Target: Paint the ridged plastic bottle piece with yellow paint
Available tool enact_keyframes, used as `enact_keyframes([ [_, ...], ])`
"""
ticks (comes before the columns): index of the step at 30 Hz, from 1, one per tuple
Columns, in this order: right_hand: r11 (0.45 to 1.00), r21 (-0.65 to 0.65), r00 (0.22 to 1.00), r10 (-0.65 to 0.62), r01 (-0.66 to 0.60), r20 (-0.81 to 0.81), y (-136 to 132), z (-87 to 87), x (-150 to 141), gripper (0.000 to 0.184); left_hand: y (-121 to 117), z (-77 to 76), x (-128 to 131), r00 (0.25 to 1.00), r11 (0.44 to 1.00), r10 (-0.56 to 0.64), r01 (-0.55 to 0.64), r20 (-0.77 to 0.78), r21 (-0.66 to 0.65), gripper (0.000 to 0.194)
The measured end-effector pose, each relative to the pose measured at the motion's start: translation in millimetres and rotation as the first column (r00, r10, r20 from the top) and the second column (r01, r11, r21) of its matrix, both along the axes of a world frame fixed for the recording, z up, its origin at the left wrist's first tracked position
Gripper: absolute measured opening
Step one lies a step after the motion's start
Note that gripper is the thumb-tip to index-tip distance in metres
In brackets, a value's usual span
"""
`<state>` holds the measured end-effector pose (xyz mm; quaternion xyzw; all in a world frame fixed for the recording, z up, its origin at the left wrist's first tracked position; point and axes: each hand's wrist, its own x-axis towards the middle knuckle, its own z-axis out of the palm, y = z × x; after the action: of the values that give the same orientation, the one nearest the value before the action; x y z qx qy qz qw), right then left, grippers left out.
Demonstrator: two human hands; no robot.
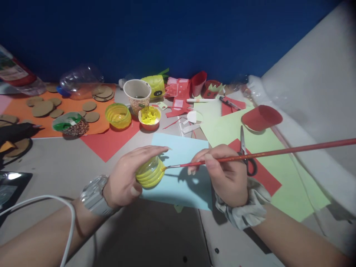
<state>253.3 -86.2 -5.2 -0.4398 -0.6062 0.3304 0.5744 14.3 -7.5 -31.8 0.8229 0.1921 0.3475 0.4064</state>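
My left hand (126,174) grips a small, ribbed, clear plastic bottle piece (150,178) that is coated in yellow paint. It is held tilted over a light blue sheet of paper (183,189). A long red paintbrush (267,152) lies between the thumb and fingers of my right hand (224,172). Its yellow-tipped bristles touch the right side of the plastic piece. Beyond my hands stands a small cup of yellow paint (150,116), with a yellow-painted plastic cup (118,116) to its left and a patterned paper cup (137,94) behind.
Scissors (244,148) lie on red and green paper at the right, near a red paper roll (261,118). Cardboard discs (43,108) and a green-painted plastic piece (71,124) rest on orange paper at the left. A white cable (72,218) crosses my left forearm.
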Motion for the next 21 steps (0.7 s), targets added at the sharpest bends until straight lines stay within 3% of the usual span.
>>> enact_keyframes([
  [8,0.996,-0.026,0.995,-0.079,0.080,0.053,2.5,-1.5,0.3,0.014,-0.5,-2.8,-1.4,1.000,1.000,0.005,-0.005,0.000,-0.009,0.092],
  [17,0.995,-0.012,0.994,-0.097,0.096,-0.044,4.7,2.5,-0.3,0.018,-1.3,-1.8,-0.9,1.000,1.000,0.011,-0.011,-0.008,-0.012,0.093],
  [21,0.998,-0.055,0.991,-0.041,0.034,-0.124,3.6,5.5,-3.0,0.018,-1.4,-1.6,-1.2,1.000,1.000,0.006,-0.006,-0.011,-0.009,0.092],
])
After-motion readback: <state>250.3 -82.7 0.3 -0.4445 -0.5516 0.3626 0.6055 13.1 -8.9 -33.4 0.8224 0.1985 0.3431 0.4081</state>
